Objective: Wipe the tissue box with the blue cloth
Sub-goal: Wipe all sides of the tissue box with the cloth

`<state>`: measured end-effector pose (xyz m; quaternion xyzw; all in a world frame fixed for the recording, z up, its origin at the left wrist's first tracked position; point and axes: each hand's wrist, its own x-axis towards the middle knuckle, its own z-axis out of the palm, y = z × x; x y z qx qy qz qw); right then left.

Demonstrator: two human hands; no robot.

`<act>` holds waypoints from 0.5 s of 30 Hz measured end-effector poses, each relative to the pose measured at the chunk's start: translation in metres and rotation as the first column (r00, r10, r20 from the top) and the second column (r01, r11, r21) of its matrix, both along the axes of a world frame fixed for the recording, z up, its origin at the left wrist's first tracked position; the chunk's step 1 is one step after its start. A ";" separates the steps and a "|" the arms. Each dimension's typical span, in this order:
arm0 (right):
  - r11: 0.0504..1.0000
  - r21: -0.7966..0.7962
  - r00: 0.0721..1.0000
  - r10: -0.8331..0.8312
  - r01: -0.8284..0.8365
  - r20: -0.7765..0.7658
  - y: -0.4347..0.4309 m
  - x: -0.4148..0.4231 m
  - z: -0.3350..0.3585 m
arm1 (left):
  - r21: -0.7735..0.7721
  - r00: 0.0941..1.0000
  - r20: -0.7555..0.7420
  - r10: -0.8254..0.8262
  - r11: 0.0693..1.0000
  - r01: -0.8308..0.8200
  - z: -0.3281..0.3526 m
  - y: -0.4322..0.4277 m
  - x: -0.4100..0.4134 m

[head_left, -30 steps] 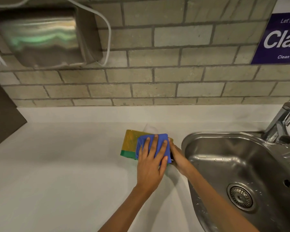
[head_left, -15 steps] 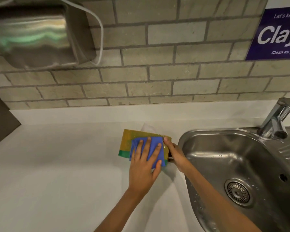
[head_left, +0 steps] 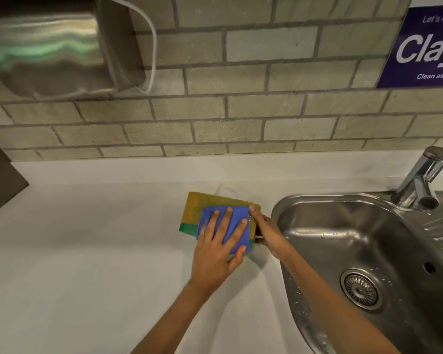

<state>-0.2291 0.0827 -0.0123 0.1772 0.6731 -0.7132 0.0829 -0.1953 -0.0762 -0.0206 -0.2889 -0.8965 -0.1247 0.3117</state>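
Observation:
A yellow tissue box (head_left: 193,208) with a green lower band lies on the white counter (head_left: 87,251), just left of the sink. A white tissue (head_left: 224,190) sticks out behind it. My left hand (head_left: 216,251) lies flat with fingers spread on the blue cloth (head_left: 237,232), pressing it onto the box's near face. My right hand (head_left: 267,229) grips the box's right end, thumb on the top edge. Most of the cloth's lower part is hidden under my left hand.
A steel sink (head_left: 363,226) with a drain (head_left: 359,288) lies at the right, its tap (head_left: 421,180) at the back right. A steel dispenser (head_left: 49,47) with a white cable hangs on the brick wall. A purple sign (head_left: 425,47) is at top right.
My left hand has slid the blue cloth down and slightly left across the box. My right hand keeps its hold on the box's right end.

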 end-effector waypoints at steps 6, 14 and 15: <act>1.000 -0.006 1.000 0.003 -0.003 0.011 0.000 -0.003 0.000 | 0.263 0.979 0.167 0.114 0.952 -0.155 -0.003 -0.038 -0.009; 0.990 0.077 0.987 -0.112 0.121 -0.117 -0.022 -0.003 0.000 | 0.482 0.824 0.499 0.267 0.705 -0.520 0.019 0.001 -0.013; 0.986 0.087 0.981 -0.127 0.141 -0.146 -0.025 -0.002 0.001 | 0.466 0.839 0.490 0.239 0.741 -0.483 0.019 0.009 -0.004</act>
